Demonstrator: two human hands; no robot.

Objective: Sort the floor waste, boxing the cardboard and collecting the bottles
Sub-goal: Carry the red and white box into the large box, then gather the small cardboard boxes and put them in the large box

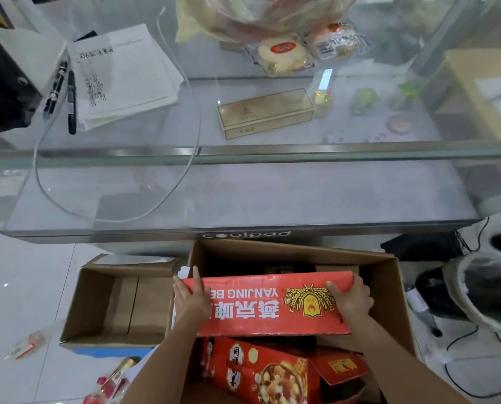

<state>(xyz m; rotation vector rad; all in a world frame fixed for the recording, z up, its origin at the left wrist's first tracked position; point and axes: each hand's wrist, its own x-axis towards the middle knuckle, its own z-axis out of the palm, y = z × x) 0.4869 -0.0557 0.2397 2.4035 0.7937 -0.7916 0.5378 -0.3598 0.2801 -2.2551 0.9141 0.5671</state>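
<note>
From the head camera I look down at both my hands on a flattened red beer carton (272,304), which I hold over the big open brown box (389,275) on the floor. My left hand (192,298) lies on the carton's left end, fingers pressed together and stretched flat along its face, the thumb hooked over the top edge. My right hand (351,295) grips the right end, fingers curled over the top corner and closed on the cardboard. The carton sits tilted, its print upside down to me, above a red snack box (261,371) that already lies inside the big box.

Just left of the big box, touching it, stands a smaller brown box (97,301) with only flat cardboard at its bottom. Red wrappers (112,383) lie on the white floor by my left forearm. To the right stands a bin (482,290) lined with a bag.

Beyond the boxes runs a glass counter (243,196) with a white cable (185,83) looped across it, papers (126,74) and pens (71,100) at its left.
</note>
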